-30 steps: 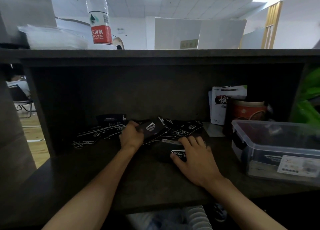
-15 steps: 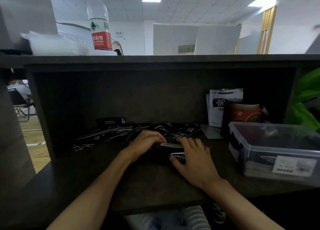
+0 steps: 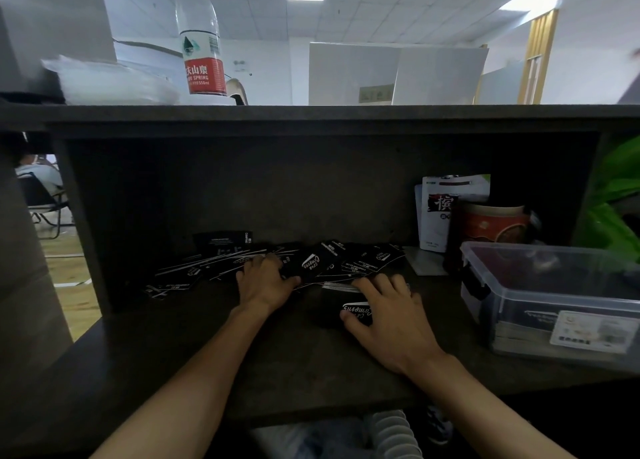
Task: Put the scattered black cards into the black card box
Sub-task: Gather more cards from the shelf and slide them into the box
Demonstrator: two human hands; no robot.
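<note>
Left hand [image 3: 265,282] sits palm down on the scattered black cards [image 3: 360,261], fingers curled into the pile, thumb against one black card [image 3: 313,263] with white script that tilts up off the heap; looks like it grips that card, though the fingers under it are hidden. Right hand [image 3: 388,315] lies over the black card box [image 3: 349,311], fingers spread forward across its top, fingertips at the white card edges showing at the box's far side, thumb pressed on the near face by the white lettering. Box stands on the dark desk [image 3: 277,365], just right of the left hand and in front of the pile.

Cards fan out along the back of the desk recess, from the left wall to about the middle. One more black card [image 3: 223,242] leans upright against the back panel behind the pile.

To the right: clear plastic lidded tub [image 3: 554,299] near the desk's front right, red can [image 3: 495,223] behind it, white pouch [image 3: 446,209] beside the can. Green bag [image 3: 616,199] at the far right edge. On the top shelf [image 3: 346,112], a water bottle [image 3: 201,43] with red label, upright.
</note>
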